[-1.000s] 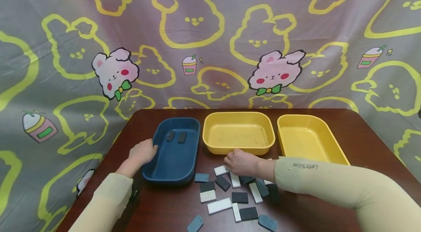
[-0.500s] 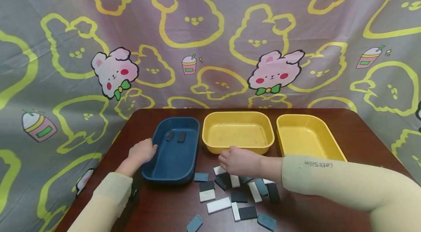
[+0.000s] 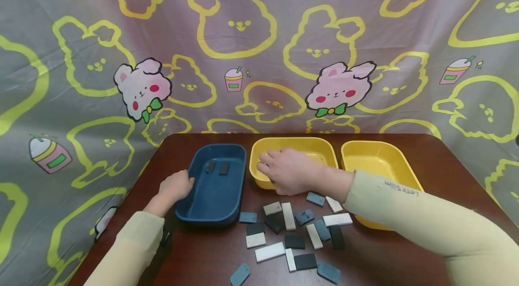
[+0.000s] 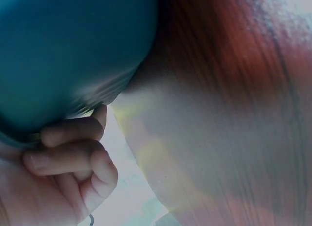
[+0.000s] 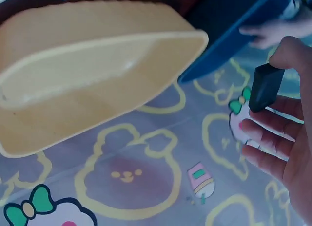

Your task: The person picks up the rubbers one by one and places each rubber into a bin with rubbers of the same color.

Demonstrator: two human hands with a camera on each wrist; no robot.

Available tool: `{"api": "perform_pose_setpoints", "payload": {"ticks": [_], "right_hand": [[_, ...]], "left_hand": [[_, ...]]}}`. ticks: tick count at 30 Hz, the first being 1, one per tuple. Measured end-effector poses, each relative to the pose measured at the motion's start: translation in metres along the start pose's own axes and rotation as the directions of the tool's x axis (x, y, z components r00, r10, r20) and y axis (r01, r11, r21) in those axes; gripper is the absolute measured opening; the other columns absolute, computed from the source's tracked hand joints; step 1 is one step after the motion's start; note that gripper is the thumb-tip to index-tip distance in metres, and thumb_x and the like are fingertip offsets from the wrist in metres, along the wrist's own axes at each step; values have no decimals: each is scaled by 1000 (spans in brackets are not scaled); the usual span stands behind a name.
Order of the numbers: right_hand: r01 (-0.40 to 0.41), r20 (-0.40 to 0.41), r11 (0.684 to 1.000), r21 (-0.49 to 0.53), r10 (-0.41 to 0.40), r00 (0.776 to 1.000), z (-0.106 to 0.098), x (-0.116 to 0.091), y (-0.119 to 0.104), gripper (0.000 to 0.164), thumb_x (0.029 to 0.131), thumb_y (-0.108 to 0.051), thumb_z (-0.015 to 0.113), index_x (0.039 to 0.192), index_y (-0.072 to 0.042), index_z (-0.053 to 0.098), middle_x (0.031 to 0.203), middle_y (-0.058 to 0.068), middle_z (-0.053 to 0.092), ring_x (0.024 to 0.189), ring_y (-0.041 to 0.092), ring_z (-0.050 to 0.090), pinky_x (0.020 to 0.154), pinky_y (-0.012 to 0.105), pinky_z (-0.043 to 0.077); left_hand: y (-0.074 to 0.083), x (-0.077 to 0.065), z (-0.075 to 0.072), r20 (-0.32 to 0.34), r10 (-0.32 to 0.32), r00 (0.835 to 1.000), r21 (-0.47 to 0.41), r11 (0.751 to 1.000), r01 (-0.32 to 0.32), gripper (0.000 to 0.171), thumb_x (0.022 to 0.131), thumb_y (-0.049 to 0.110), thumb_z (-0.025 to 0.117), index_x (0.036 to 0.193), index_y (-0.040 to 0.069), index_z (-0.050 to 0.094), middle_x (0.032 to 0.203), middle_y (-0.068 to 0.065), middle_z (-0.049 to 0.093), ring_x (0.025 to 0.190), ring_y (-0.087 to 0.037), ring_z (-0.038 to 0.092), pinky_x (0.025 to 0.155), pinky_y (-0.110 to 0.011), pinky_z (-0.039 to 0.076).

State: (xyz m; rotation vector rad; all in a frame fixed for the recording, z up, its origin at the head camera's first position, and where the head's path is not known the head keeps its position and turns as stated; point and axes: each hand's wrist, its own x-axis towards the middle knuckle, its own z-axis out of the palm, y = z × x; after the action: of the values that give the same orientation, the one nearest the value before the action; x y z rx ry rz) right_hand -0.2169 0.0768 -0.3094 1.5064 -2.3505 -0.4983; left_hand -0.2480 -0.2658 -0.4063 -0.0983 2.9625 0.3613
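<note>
My left hand grips the left rim of the blue tray; in the left wrist view its fingers curl at the tray's edge. Two dark pieces lie inside the tray near its far end. My right hand is over the left part of the middle yellow tray. In the right wrist view, its thumb and fingers pinch a small dark rectangular block, which the head view hides. Black, white and grey-blue blocks lie scattered on the table in front of the trays.
A second yellow tray stands to the right, partly under my right forearm. The brown table meets a patterned curtain at the back. Some loose blocks lie just below the right forearm.
My right hand has lifted from among the blocks and moved forward over the middle yellow tray, uncovering several blocks. My left hand has stayed on the blue tray's rim.
</note>
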Motion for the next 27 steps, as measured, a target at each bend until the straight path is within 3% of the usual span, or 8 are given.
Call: {"api": "perform_pose_setpoints", "payload": {"ticks": [9,14,17,22,27], "right_hand": [[-146,-10,970,192,151,988,15,32,24,47,84,-31,68,121,-4,54,105,9,52,81,19,50,63,27,48],[-265,23,912,313,272,962,31,59,31,53,85,-34,72,125,-7,51,111,7,54,86,17,55,67,28,51],[-312,33,876,367,323,946,36,74,30,54,85,-35,74,125,-8,50,113,6,56,85,16,58,68,28,51],[-349,35,851,393,365,930,46,99,23,50,87,-41,71,122,-11,50,112,3,58,88,14,59,66,27,50],[-393,98,819,418,389,916,60,118,12,44,88,-43,70,114,-13,52,103,2,56,87,15,56,67,27,49]], "left_hand": [[0,0,0,3,-8,1000,8,1000,8,33,100,19,50,109,-12,54,77,-13,54,68,-25,55,57,-36,44],[0,0,1,-1,-5,1000,-2,1000,5,32,100,19,50,109,-12,54,75,-12,53,68,-25,55,57,-36,44],[1,0,0,0,-4,1000,-7,1000,4,32,100,19,51,109,-11,55,74,-11,53,66,-24,55,56,-35,44],[2,0,0,-2,-3,1000,-4,1000,3,31,100,20,51,108,-10,55,72,-11,53,65,-24,55,55,-34,43],[2,-1,-1,1,-11,1000,2,1000,11,31,100,19,51,108,-11,54,74,-12,53,66,-24,55,55,-35,44]]}}
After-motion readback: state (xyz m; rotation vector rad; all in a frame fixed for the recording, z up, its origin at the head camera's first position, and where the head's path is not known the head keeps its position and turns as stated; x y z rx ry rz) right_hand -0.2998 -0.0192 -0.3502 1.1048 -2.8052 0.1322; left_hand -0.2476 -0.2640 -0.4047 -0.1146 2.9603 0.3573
